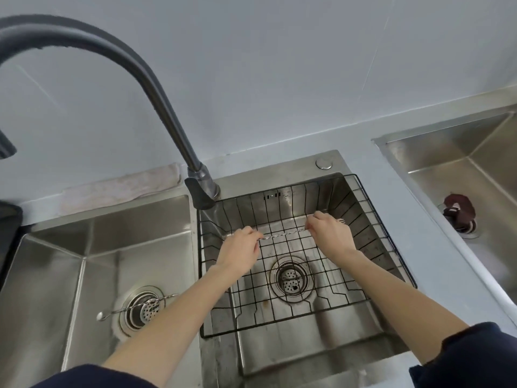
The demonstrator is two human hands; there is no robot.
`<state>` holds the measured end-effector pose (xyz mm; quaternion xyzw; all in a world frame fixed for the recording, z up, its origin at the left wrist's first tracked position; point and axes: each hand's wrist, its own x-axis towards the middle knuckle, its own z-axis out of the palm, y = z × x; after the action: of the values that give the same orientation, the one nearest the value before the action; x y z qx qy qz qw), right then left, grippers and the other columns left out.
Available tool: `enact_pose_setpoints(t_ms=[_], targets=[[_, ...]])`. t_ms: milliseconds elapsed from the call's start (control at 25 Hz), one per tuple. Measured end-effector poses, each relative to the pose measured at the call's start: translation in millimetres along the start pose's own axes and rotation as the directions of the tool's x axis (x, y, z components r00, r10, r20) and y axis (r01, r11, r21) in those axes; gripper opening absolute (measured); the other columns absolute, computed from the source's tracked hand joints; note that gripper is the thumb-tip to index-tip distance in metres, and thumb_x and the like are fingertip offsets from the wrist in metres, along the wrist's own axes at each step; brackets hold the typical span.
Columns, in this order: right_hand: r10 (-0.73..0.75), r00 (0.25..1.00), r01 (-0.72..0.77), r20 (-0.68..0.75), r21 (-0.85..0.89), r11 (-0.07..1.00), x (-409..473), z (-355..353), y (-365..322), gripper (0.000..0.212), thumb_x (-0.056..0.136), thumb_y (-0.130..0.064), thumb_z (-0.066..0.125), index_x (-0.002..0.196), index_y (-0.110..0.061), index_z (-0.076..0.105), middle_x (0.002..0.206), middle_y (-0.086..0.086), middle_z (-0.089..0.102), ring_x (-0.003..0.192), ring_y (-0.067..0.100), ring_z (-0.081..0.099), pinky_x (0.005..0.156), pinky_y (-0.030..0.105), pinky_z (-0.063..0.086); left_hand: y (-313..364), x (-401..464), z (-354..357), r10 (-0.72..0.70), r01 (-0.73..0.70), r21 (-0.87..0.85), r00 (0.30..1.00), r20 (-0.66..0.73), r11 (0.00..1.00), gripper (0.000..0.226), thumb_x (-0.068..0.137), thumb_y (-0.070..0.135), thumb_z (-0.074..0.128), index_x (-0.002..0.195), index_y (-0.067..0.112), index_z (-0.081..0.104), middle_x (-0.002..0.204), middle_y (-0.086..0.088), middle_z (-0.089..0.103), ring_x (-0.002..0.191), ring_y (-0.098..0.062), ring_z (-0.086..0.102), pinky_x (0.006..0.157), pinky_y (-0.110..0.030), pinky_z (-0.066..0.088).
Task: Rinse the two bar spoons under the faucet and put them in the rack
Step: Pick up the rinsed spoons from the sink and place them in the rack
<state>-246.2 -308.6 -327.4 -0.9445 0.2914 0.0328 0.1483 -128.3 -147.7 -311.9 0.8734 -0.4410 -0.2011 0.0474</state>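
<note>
A twisted silver bar spoon (pixel 282 234) is held level over the black wire rack (pixel 389 242) in the middle sink. My left hand (pixel 240 252) pinches one end and my right hand (pixel 330 233) pinches the other; both tips are mostly hidden by my fingers. The dark faucet (pixel 200 189) ends just left of and above my left hand; whether water runs from it I cannot tell. A second bar spoon (pixel 137 305) lies across the drain of the left sink, bowl end to the left.
The left sink (pixel 56 275) has a round strainer drain. A third steel basin (pixel 461 175) at the right holds a dark red stopper (pixel 458 210). A pale cloth (pixel 120 186) lies behind the left sink. A dark object (pixel 8 233) sits at the left edge.
</note>
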Motion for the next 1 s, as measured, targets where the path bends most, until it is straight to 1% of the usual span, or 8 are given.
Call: enact_pose_setpoints(t_ms=[80,280,440,560,720,880,1000], targets=[[0.014,1.000,-0.015,0.009,0.017,1.000,6,8,2,0.020,0.093,-0.004,0.050,0.107,-0.010,0.064,0.112,0.006,0.063,0.107,0.026,0.058,0.072,0.037,0.051,-2,4,7,-0.013,0.014,-0.024,1.000,0.023,1.000,0.038,0.094,0.014,0.038,0.130,0.018,0.051,0.130,-0.004,0.054,0.118,-0.022,0.052,0.097,-0.036,0.045],[0.019,0.998,-0.017,0.065,-0.023,1.000,16,21,-2,0.023,0.093,-0.005,0.051,0.110,-0.013,0.062,0.113,0.006,0.060,0.110,0.025,0.056,0.074,0.035,0.050,-12,11,16,-0.025,0.026,-0.017,0.998,0.063,1.000,0.040,0.095,0.014,0.037,0.133,0.019,0.047,0.132,-0.003,0.052,0.120,-0.021,0.051,0.097,-0.035,0.044],[0.017,0.996,-0.017,0.083,-0.004,1.000,19,26,-5,0.021,0.091,-0.003,0.052,0.108,-0.011,0.063,0.111,0.008,0.061,0.108,0.027,0.057,0.075,0.037,0.050,-18,13,20,-0.035,0.038,-0.025,0.994,0.107,0.999,0.041,0.093,0.013,0.039,0.133,0.017,0.047,0.130,-0.006,0.053,0.122,-0.022,0.049,0.100,-0.037,0.043],[0.046,0.994,-0.045,0.099,-0.016,0.999,18,26,-8,0.023,0.091,-0.002,0.051,0.110,-0.011,0.061,0.114,0.008,0.060,0.112,0.027,0.054,0.077,0.036,0.050,-17,12,20,-0.036,0.041,-0.044,0.993,0.115,0.998,0.041,0.093,0.013,0.038,0.133,0.017,0.047,0.132,-0.006,0.053,0.122,-0.023,0.049,0.103,-0.039,0.043],[0.052,0.993,-0.049,0.106,-0.035,0.998,12,21,-15,0.030,0.092,-0.002,0.048,0.118,-0.013,0.058,0.122,0.007,0.058,0.120,0.024,0.048,0.085,0.037,0.050,-15,6,11,-0.021,0.027,-0.060,0.995,0.100,0.998,0.041,0.094,0.013,0.036,0.133,0.017,0.047,0.136,-0.004,0.053,0.119,-0.023,0.054,0.102,-0.040,0.043],[0.007,0.995,-0.001,0.098,-0.061,0.998,2,7,-29,0.033,0.094,-0.007,0.045,0.125,-0.015,0.055,0.129,0.006,0.057,0.125,0.024,0.047,0.101,0.037,0.039,-15,-10,-7,-0.019,0.021,-0.051,0.999,0.031,0.998,0.041,0.094,0.014,0.035,0.133,0.017,0.047,0.138,-0.004,0.052,0.123,-0.023,0.052,0.104,-0.039,0.042],[-0.036,0.996,0.044,0.087,-0.097,0.994,-10,-9,-48,0.036,0.095,-0.015,0.043,0.131,-0.017,0.049,0.133,0.006,0.056,0.127,0.025,0.046,0.107,0.038,0.034,-16,-29,-24,-0.027,0.026,-0.040,0.999,-0.032,0.999,0.042,0.094,0.016,0.036,0.135,0.018,0.045,0.141,-0.003,0.049,0.125,-0.022,0.051,0.105,-0.040,0.041]])
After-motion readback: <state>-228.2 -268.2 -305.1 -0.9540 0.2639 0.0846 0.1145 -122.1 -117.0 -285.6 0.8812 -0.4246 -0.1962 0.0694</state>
